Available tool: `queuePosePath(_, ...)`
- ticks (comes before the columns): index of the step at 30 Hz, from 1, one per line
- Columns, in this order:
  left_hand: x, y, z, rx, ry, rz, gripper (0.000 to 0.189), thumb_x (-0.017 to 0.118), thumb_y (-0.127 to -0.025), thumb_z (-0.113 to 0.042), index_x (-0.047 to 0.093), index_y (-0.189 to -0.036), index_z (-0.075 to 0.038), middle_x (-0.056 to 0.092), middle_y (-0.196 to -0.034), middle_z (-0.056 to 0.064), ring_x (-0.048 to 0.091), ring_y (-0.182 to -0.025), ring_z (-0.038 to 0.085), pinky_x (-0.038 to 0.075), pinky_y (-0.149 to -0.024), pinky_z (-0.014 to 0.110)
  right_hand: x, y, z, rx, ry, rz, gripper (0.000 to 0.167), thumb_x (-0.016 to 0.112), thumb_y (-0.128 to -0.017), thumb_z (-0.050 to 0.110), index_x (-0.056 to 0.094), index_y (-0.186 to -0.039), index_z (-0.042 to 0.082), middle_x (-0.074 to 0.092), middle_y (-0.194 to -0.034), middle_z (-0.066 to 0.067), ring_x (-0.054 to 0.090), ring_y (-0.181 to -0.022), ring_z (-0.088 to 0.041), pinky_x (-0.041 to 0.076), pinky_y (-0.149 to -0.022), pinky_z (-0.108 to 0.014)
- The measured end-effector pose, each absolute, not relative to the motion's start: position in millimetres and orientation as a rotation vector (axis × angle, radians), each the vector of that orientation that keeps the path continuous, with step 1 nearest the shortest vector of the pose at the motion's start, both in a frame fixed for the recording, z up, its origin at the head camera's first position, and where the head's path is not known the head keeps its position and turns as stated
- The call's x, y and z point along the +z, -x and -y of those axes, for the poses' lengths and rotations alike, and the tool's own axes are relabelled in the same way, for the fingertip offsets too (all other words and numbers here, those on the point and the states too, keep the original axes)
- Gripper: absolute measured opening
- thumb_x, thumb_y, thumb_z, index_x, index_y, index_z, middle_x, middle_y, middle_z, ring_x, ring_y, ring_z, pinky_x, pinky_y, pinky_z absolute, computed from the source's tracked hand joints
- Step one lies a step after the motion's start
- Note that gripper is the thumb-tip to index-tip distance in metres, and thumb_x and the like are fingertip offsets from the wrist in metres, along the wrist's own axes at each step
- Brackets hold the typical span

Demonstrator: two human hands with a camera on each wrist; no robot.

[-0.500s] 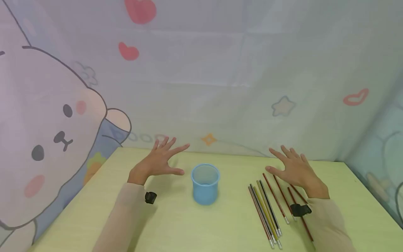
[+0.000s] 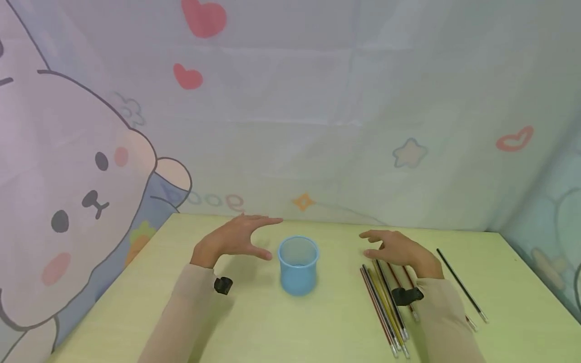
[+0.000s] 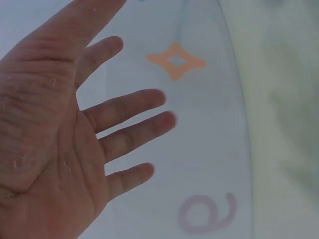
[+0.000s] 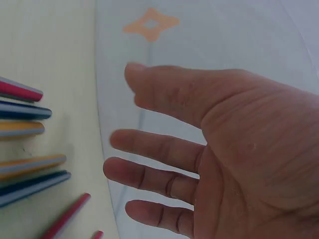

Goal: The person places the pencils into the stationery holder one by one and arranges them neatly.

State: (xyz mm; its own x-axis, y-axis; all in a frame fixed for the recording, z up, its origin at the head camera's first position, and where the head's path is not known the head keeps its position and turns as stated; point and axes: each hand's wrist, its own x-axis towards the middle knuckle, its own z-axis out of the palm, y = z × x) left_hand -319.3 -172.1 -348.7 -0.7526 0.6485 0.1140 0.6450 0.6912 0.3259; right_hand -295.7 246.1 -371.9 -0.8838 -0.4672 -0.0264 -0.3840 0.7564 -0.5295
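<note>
Standing toward the table's (image 2: 254,327) back edge (head view), one cup (image 2: 297,277) is beside the spread, empty left hand (image 2: 231,239); a sleeve (image 2: 449,322) hides some pencils (image 2: 386,307). Left wrist: one orange star (image 3: 192,63). Right wrist: seven pencils, the right hand (image 4: 244,154) empty, fingers loose.

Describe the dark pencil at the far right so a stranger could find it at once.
On the pale yellow table, find the right sleeve. Just right of it lies the dark pencil, its whitish end towards the viewer. Unlike the pencil end peeking out between it and the sleeve, it shows its whole length.
</note>
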Motion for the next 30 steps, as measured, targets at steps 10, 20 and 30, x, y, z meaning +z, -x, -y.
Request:
queuePosePath(10,-331,304,158,0.649,-1.06,-2.742,0.077,0.084,-0.079,-0.045,0.048,-0.147,-0.039,0.05,-0.147,-0.014,0.056,-0.124,0.019,0.046,-0.097,0.046,-374,299,-228,-0.726,0.781,-2.647,0.021,0.061,-0.097,0.005,0.067,-0.117,0.007,0.066,-0.106,-0.01,0.063,-0.085,-0.023,0.05,-0.073,-0.039)
queuePosePath(20,-330,301,154,0.612,-1.051,-2.71,0.058,0.083,-0.08,-0.044,0.064,-0.134,-0.035,0.063,-0.129,-0.014,0.06,-0.115,0.017,0.047,-0.094,0.041,-384,293,-216,-0.63,0.76,-2.593,0.014,0.067,-0.092,0.002,0.071,-0.103,0.011,0.067,-0.086,-0.002,0.058,-0.073,-0.015,0.047,-0.068,-0.034)
queuePosePath(30,-334,302,149,0.555,-1.127,-2.689,0.038,0.082,-0.082,-0.041,0.072,-0.116,-0.027,0.068,-0.117,-0.015,0.063,-0.11,0.021,0.05,-0.086,0.039,-391,287,-202,-0.671,0.575,-2.522,0.021,0.075,-0.083,-0.001,0.062,-0.096,0.011,0.052,-0.069,0.0,0.042,-0.06,-0.014,0.038,-0.062,-0.03)
